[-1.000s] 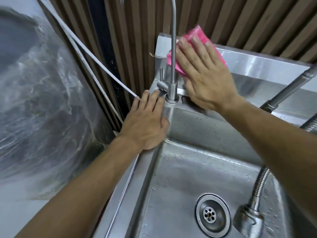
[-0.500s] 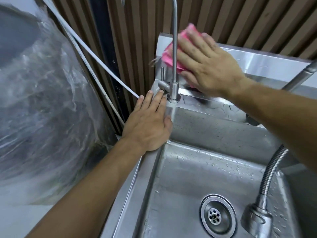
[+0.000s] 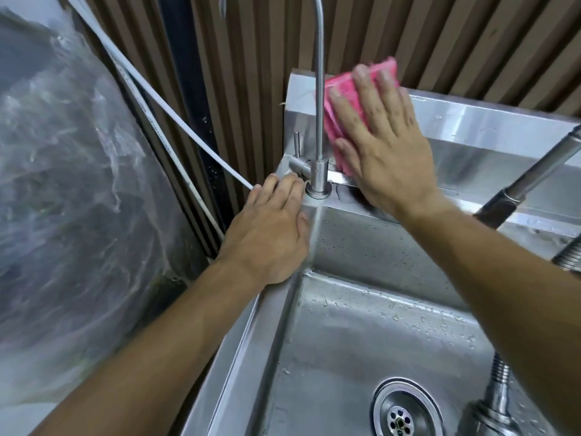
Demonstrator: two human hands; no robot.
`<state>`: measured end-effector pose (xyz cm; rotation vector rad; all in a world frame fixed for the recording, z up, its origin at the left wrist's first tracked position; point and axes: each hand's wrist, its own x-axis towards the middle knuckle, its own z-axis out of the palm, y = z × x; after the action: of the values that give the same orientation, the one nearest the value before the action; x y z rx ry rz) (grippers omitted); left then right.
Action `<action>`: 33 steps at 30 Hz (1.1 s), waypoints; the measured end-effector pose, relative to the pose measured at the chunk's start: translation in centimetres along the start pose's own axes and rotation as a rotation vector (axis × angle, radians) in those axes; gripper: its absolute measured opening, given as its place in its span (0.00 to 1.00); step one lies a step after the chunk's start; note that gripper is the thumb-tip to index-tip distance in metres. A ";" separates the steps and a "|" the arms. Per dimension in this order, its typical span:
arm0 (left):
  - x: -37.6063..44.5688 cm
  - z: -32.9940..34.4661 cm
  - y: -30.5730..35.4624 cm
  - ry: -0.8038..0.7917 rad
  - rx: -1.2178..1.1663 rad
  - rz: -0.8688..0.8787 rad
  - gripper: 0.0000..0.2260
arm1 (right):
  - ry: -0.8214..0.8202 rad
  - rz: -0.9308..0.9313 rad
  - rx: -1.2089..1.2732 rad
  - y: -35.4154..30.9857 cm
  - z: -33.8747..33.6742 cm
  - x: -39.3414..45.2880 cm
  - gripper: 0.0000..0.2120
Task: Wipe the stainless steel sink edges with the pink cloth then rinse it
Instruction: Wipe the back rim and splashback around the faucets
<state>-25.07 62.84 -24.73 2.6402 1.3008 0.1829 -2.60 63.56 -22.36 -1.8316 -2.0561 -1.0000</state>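
From the head camera, my right hand (image 3: 386,143) lies flat on the pink cloth (image 3: 342,118) and presses it against the upright back panel of the sink (image 3: 490,121), just beside the thin tap (image 3: 319,105). The fingers (image 3: 382,89) are straight and spread, so they push the cloth and do not clench it. Half a second ago this hand was turned more to the left, with the cloth partly behind the tap pipe; now the cloth is to the right of the pipe and reaches the top edge of the panel. So the wipe goes along this back edge, I think, though the motion blur makes the direction uncertain.

My left hand (image 3: 270,234) has stayed on the left rim, open and flat, with its fingertips near the tap base. It only supports me.

The rinsing is not yet begun; no water runs from the tap.
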 end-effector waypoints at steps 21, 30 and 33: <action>0.1 0.3 0.0 0.003 0.058 -0.021 0.30 | 0.054 0.073 -0.067 -0.6 0.7 0.1 0.25; -0.1 0.5 0.0 0.023 0.038 -0.025 0.33 | 0.045 0.324 -0.014 -2.1 0.0 -0.2 0.28; 0.1 0.5 0.0 0.013 0.038 -0.024 0.28 | 0.031 -0.026 -0.060 -1.6 0.4 1.8 0.26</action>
<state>-24.94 62.88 -25.17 2.6581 1.3525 0.1739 -4.31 65.23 -22.20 -1.8101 -2.0584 -1.1019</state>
